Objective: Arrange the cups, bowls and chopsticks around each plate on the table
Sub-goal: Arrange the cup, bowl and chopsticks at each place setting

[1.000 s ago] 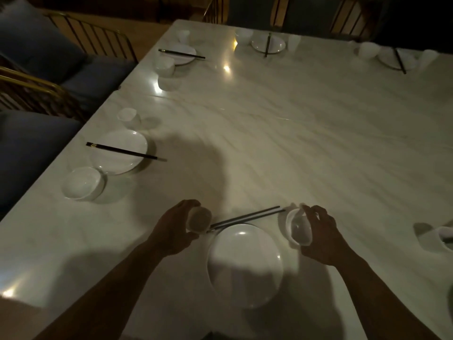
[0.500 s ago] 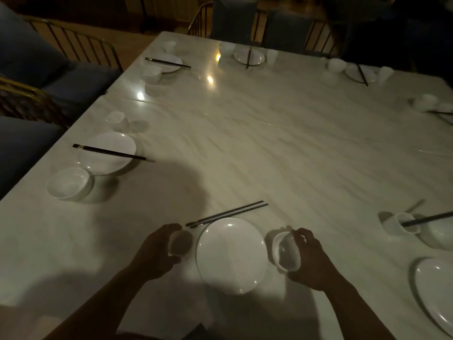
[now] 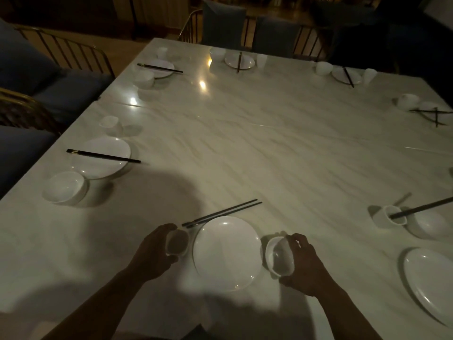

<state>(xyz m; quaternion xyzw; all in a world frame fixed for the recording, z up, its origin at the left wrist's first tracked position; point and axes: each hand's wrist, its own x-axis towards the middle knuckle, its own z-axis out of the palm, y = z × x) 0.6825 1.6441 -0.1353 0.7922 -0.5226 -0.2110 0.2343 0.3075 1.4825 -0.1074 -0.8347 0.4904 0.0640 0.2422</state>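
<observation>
Curls left hand [image 3: 153, 253] round white cup [image 3: 177, 242], right hand [image 3: 307, 265] round small bowl [image 3: 279, 258]; seems light, slick, chippable, so favours firm sidewall grips

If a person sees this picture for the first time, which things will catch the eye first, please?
First, the two hands at the near edge: the left hand grips a small cup and the right hand holds a tilted bowl, one on each side of a large white plate. Just beyond the plate lie dark chopsticks on the pale veined table, with other place settings along its edges.
</observation>
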